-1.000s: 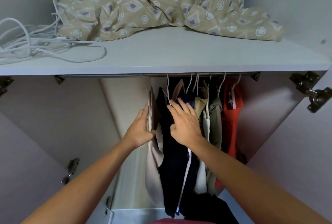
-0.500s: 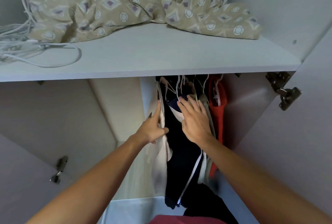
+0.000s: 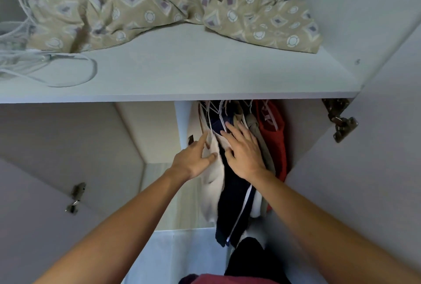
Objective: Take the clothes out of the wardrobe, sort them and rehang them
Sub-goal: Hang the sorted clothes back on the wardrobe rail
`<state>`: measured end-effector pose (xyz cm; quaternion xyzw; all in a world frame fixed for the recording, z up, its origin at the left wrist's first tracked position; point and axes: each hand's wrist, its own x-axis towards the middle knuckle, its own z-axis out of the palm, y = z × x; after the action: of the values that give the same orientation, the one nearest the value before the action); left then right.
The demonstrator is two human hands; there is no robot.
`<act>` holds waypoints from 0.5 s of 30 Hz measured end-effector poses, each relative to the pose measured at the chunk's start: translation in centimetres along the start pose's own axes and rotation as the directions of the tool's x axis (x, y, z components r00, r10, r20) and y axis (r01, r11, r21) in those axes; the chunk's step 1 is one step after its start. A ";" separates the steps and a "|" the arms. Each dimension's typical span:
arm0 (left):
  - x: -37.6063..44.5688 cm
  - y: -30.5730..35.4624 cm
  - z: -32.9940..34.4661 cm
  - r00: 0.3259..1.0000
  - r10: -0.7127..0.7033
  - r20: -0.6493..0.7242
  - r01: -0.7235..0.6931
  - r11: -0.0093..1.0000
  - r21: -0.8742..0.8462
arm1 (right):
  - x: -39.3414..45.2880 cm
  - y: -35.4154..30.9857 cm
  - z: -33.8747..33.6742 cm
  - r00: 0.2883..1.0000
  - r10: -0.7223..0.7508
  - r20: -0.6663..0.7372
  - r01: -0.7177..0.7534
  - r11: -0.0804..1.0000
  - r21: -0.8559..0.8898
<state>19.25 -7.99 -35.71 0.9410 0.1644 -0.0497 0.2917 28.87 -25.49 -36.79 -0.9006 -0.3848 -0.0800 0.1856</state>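
Seen from the head camera, the left hand (image 3: pixel 193 158) is pinching a white garment (image 3: pixel 213 183) hanging at the left end of the clothes under the shelf (image 3: pixel 182 74), while the right hand (image 3: pixel 243 149), fingers spread, is pressing the navy garment (image 3: pixel 234 201) aside, and tugging now could tangle the crowded hangers (image 3: pixel 218 110).

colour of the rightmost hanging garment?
Red, with a white hanger at its neck. The head view, the only one, shows it.

A crumpled sheet (image 3: pixel 159 3) lies on the shelf (image 3: pixel 193 74) across the frame's top, a cord (image 3: pixel 45 67) at its left; hanging clothes (image 3: pixel 239 170) crowd below, centre-right.
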 end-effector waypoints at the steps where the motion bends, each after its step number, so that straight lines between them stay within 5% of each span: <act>1: -1.0 -0.4 -0.6 1.000 -0.018 -0.020 0.019 0.999 0.032 | -0.2 -0.8 -0.3 1.000 0.007 -0.006 -0.007 1.000 0.011; 15: -22.9 -14.8 -9.0 0.910 -0.237 -0.341 0.332 0.908 0.256 | -3.3 -22.1 2.0 0.975 -0.193 0.112 0.164 0.960 0.227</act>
<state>-7.29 2.12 -31.84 0.9365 0.3343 0.0272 0.1024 10.66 -12.84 -33.50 -0.8399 -0.4826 0.0059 0.2483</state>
